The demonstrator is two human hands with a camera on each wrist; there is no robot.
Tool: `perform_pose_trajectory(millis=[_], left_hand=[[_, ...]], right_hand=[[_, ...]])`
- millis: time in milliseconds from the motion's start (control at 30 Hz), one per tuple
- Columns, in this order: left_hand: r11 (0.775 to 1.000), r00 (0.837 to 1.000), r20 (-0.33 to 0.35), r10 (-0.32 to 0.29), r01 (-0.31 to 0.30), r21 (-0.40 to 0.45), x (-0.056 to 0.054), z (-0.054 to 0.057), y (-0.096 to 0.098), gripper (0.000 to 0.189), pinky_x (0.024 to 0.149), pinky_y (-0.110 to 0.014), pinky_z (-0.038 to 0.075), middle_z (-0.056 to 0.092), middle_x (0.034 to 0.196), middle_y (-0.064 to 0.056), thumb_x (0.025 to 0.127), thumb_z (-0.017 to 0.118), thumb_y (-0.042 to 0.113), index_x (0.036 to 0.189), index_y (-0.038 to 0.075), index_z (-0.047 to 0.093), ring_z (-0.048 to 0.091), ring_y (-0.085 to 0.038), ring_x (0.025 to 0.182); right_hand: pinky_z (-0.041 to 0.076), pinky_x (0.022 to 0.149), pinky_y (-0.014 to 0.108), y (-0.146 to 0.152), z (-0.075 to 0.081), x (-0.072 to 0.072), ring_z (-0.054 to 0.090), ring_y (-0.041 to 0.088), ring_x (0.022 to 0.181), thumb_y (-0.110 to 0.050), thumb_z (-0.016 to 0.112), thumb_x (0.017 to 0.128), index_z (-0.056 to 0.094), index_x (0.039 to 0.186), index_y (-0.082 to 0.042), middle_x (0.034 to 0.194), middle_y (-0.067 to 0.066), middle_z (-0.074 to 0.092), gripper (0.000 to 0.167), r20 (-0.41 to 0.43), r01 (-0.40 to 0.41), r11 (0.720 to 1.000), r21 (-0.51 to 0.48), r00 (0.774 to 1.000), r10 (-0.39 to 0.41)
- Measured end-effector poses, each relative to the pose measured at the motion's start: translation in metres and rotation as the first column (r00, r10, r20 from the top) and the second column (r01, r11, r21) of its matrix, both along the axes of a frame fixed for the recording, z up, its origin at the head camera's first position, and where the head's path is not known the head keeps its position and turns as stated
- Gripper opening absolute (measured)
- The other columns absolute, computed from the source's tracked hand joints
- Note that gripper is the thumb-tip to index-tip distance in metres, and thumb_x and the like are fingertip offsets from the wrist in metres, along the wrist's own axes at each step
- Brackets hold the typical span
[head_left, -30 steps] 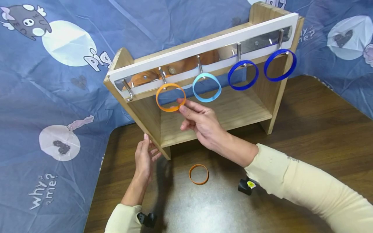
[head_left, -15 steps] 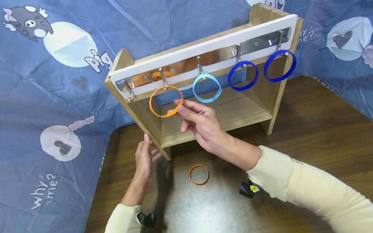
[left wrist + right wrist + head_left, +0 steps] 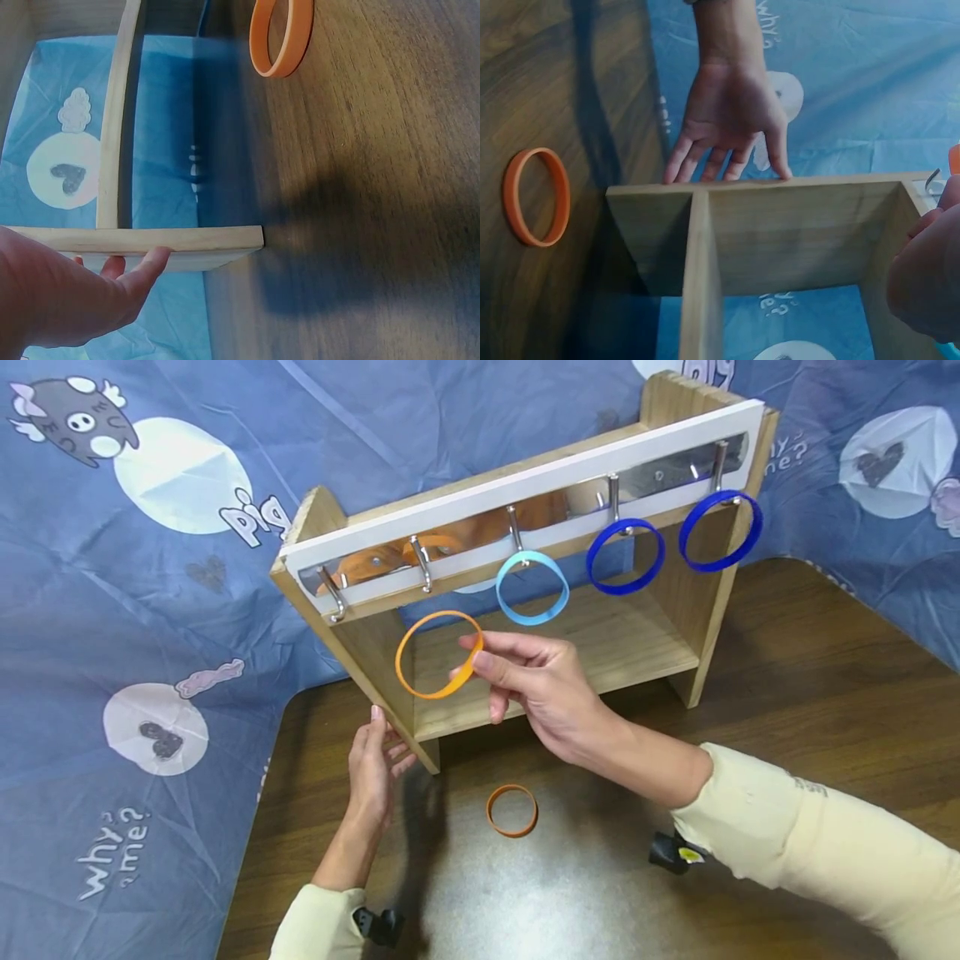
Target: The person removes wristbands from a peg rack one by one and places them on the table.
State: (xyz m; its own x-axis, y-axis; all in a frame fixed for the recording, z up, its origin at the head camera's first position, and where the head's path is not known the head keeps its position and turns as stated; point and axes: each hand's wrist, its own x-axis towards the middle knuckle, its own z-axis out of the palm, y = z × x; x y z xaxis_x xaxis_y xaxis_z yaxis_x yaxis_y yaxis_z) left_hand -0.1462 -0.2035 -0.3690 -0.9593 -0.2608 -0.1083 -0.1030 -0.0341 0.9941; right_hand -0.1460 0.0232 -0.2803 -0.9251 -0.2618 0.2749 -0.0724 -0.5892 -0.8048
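Note:
My right hand [image 3: 551, 693] pinches an orange wristband [image 3: 463, 677] between thumb and fingers. The band is tilted, just below and in front of the second hook from the left [image 3: 422, 564], and apart from it. My left hand [image 3: 371, 777] rests with extended fingers against the outer left side of a wooden rack [image 3: 570, 660], its thumb at the front edge. From the other hooks hang a light blue wristband [image 3: 532, 620] and two dark blue wristbands [image 3: 625, 589]. The leftmost hook [image 3: 335, 597] is bare. In the right wrist view, my right hand [image 3: 930, 270] hides most of its work.
Another orange wristband [image 3: 512, 835] lies on the wooden table [image 3: 585, 893] in front of the rack. A white strip with a shiny metal plate [image 3: 487, 539] carries the row of hooks. Printed blue cloth [image 3: 450, 427] hangs behind the table.
The orange wristband has come away from the second hook. My right hand has drawn it down and slightly right, toward me. The left hand stays in place on the rack.

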Motion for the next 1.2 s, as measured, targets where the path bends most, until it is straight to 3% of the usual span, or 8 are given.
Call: perform_pose_trajectory(millis=[367, 633, 733, 1200], left_hand=[[1.0, 1.0, -0.008, -0.002, 0.002, -0.002, 0.001, 0.001, 0.0, 0.046, 0.093, -0.042, 0.047, 0.045, 0.111, -0.012, 0.101, 0.037, 0.05, 0.111, 0.005, 0.041, 0.057, -0.021, 0.097], [1.0, 1.0, -0.01, 0.001, -0.001, 0.003, 0.002, 0.001, 0.001, 0.046, 0.094, -0.043, 0.046, 0.044, 0.111, -0.012, 0.101, 0.037, 0.05, 0.111, 0.005, 0.041, 0.056, -0.025, 0.1], [1.0, 1.0, -0.008, -0.001, 0.001, 0.002, 0.002, 0.001, 0.0, 0.047, 0.094, -0.043, 0.047, 0.044, 0.111, -0.013, 0.101, 0.037, 0.05, 0.112, 0.005, 0.041, 0.056, -0.024, 0.101], [1.0, 1.0, -0.007, -0.001, 0.001, -0.009, 0.002, 0.0, 0.0, 0.049, 0.096, -0.045, 0.045, 0.043, 0.112, -0.014, 0.1, 0.036, 0.052, 0.112, 0.005, 0.041, 0.055, -0.026, 0.103]], right_hand=[[0.045, 0.051, 0.023, 0.012, -0.02, 0.001, 0.055, 0.012, 0.046, 0.005, 0.06, 0.091, 0.065, 0.115, 0.006, 0.09, 0.006, 0.073, 0.025, 0.002, 0.009, 0.993, 0.119, 1.0, -0.009], [0.046, 0.052, 0.022, 0.019, -0.042, 0.002, 0.054, 0.012, 0.047, 0.002, 0.064, 0.088, 0.062, 0.116, 0.012, 0.101, 0.003, 0.072, 0.029, 0.026, 0.008, 0.965, 0.262, 1.0, -0.015], [0.047, 0.052, 0.022, 0.023, -0.051, 0.003, 0.053, 0.013, 0.047, 0.001, 0.065, 0.088, 0.063, 0.115, 0.011, 0.098, 0.005, 0.072, 0.029, 0.029, 0.0, 0.954, 0.301, 1.0, -0.009], [0.046, 0.049, 0.023, 0.034, -0.079, 0.003, 0.053, 0.012, 0.047, -0.005, 0.068, 0.088, 0.062, 0.116, 0.011, 0.085, 0.008, 0.073, 0.033, 0.092, -0.057, 0.93, 0.362, 0.995, 0.025]])
